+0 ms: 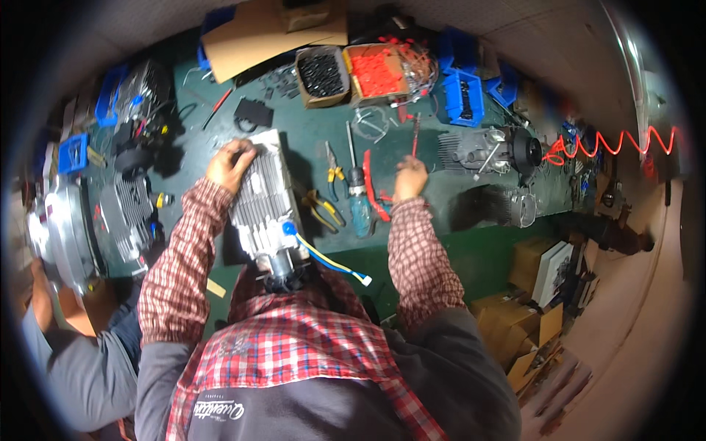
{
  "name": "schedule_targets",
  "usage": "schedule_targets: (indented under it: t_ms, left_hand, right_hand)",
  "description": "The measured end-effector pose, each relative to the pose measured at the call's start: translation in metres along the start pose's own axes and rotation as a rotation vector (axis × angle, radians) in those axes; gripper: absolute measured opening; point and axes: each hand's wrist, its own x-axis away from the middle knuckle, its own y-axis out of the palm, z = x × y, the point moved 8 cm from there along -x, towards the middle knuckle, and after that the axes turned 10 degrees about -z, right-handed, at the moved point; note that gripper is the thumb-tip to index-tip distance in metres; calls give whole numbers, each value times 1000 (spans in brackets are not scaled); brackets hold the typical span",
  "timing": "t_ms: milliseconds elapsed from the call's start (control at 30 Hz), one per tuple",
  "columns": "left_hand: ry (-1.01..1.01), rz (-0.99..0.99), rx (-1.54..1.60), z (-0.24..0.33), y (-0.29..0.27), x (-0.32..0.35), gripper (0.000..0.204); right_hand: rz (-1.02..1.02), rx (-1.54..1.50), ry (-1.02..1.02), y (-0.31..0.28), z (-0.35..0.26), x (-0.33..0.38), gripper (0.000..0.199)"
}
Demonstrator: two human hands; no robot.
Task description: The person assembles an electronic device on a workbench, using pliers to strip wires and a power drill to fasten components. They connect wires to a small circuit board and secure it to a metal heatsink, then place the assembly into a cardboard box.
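Note:
My left hand (232, 166) is closed over the upper left edge of a finned silver motor housing (263, 187), with the fingers curled at its far end. The housing lies lengthwise on the green bench, a black round part (283, 273) at its near end. From a blue round fitting on it, a blue and yellow cable (331, 262) runs to a white plug. My right hand (410, 178) is closed around the near end of a slim red tool (416, 137), which points away from me; its exact kind is unclear.
Between my hands lie pliers (333, 173), yellow-handled cutters (323, 211) and a teal power driver (359, 202). Boxes of black parts (321, 73) and red parts (375, 70) stand behind. Another finned motor (489, 152) is at right. A co-worker's sleeve (81, 367) shows at left.

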Motion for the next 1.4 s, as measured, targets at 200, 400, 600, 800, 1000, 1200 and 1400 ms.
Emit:
schedule_targets:
  t_ms: [200, 400, 600, 800, 1000, 1200, 1400]
  left_hand:
    - [-84, 43, 57, -3, -7, 11, 9]
    - [-158, 39, 120, -9, -4, 10, 11]
    - [-92, 52, 76, -1, -4, 6, 11]
    - [-119, 78, 58, -7, -4, 6, 18]
    - [-102, 29, 142, -10, -3, 2, 16]
    - [-81, -19, 193, -8, 5, -9, 17]
    - [-100, -2, 154, -24, 1, 0, 21]
  right_hand:
    - [204, 939, -368, 39, -116, -112, 42]
    - [85, 754, -185, 36, -129, -150, 24]
    - [199, 526, -344, 12, -151, -53, 24]
    - [-282, 888, -128, 18, -21, -32, 21]
    - [-356, -1, 549, 4, 50, -61, 15]
    - [-174, 881, 39, -21, 3, -129, 28]
    - [-326, 1451, -86, -17, -71, -26, 22]
